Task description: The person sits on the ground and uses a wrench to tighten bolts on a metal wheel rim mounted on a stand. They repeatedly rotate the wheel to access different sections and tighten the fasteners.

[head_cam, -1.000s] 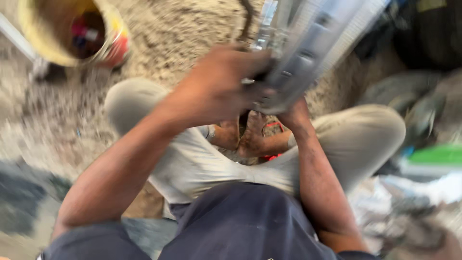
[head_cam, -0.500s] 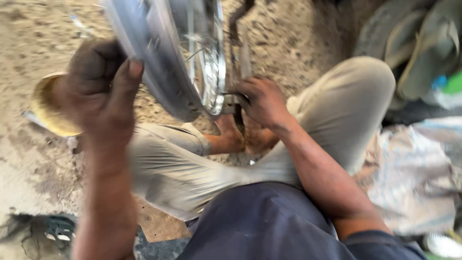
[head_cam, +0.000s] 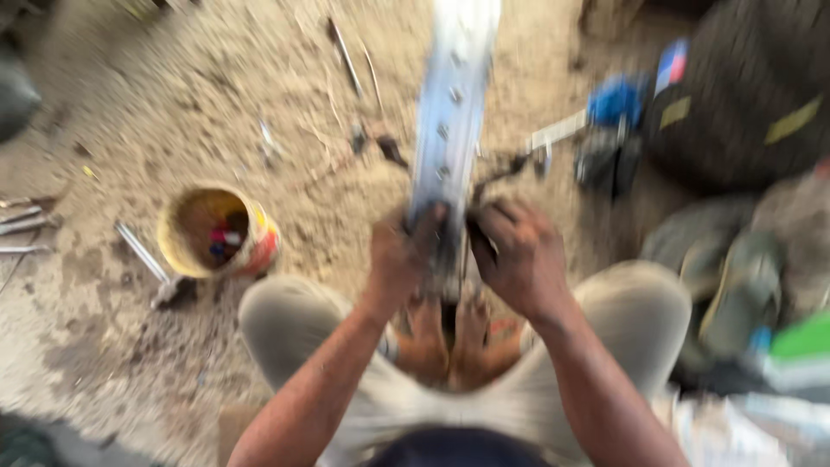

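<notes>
While both hands grip the rim (head_cam: 451,112), keep it straight up and steady | left hand (head_cam: 399,259) and right hand (head_cam: 517,255) have fingers pressed around its low end, one each side, above the feet (head_cam: 450,342) | sandy floor (head_cam: 285,112); yellow tub (head_cam: 218,232) at left, rods (head_cam: 143,252) near, shoes (head_cam: 735,285) at right.

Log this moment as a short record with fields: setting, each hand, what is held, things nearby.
setting: person seated on sandy ground, knees apart
left hand: grips the near end of the wheel rim from the left
right hand: grips the same end from the right
wheel rim: metal, seen edge-on, standing upright between the hands
nearby: yellow can with small items inside, to the person's left; metal rods on the ground; blue object to the right
image: blurred
</notes>
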